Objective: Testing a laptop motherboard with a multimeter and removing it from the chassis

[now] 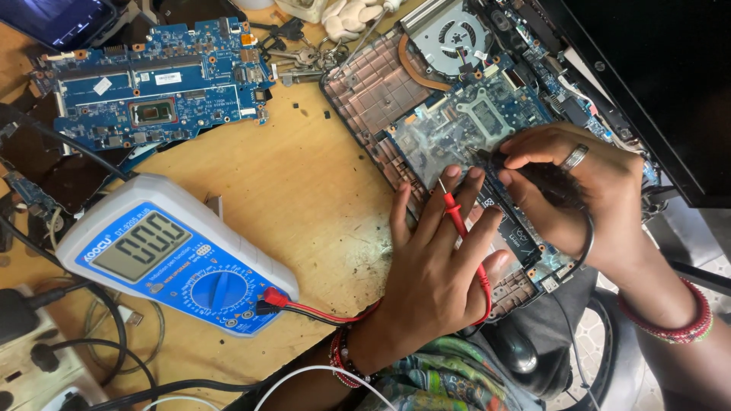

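Note:
My left hand (438, 262) rests palm down on the open laptop base (365, 87), holding a red test probe (455, 217) between its fingers with the tip on the blue laptop motherboard (457, 125). My right hand (582, 194), a ring on one finger, grips a black test probe (487, 158) and presses its tip onto the same board. A red lead (320, 310) runs from the blue-and-white digital multimeter (171, 255) lying at the left on the wooden bench (304, 190).
A loose blue motherboard (156, 80) lies at the back left. A cooling fan (457, 34) sits at the top of the laptop, keys (301, 57) beside it. The dark laptop lid (662, 68) stands at the right. Plugs and cables (46, 350) crowd the front left.

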